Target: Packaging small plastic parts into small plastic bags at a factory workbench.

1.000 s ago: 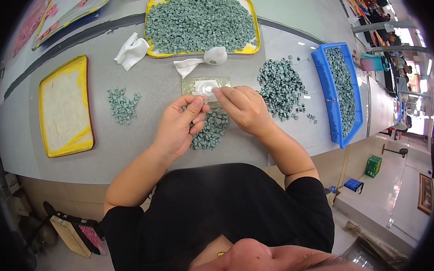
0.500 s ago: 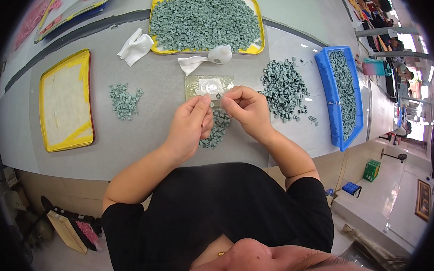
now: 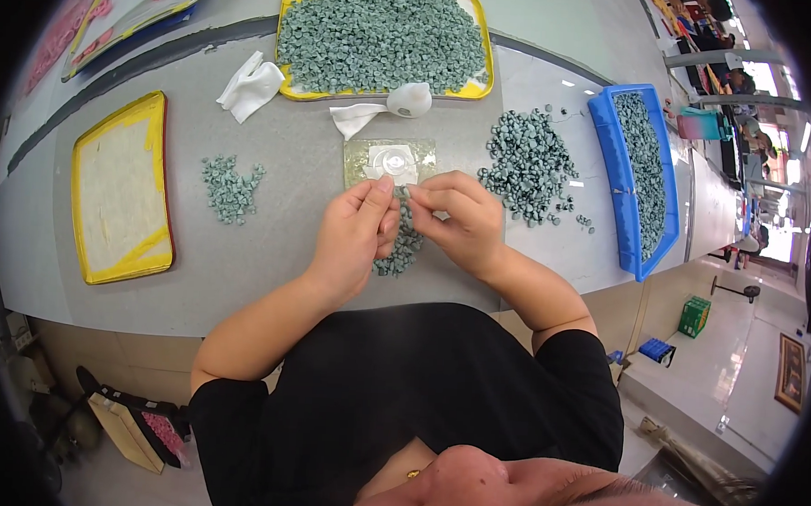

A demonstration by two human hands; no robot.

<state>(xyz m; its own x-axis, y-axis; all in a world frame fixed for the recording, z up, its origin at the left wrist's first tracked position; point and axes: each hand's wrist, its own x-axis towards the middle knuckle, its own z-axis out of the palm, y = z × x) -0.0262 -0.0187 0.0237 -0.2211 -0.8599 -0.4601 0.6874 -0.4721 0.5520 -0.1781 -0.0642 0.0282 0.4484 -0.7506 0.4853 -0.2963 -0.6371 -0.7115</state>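
My left hand (image 3: 356,237) is closed in a pinch, thumb against fingers, over the near pile. Facing it, my right hand (image 3: 463,221) is also pinched, its fingertips almost meeting the left ones. Between them shows a small grey-green piece (image 3: 402,191), mostly covered by the fingers; its exact kind is too small to tell. Under and between the hands lies a pile of similar grey-green pieces (image 3: 391,263), partly hidden. Just beyond the fingertips is a translucent square pad (image 3: 359,159) bearing a round clear disc (image 3: 392,162).
A yellow-rimmed tray (image 3: 486,62) heaped with green pieces stands at the back. White cloths (image 3: 250,87) and a white rounded object (image 3: 409,99) lie before it. Right are a darker loose pile (image 3: 527,163) and a blue bin (image 3: 621,181); left, a small pile (image 3: 231,189) and another yellow-rimmed tray (image 3: 123,195).
My right hand has lowered slightly and brought its small dark piece against the fingertips of my left hand. The left hand has barely moved.
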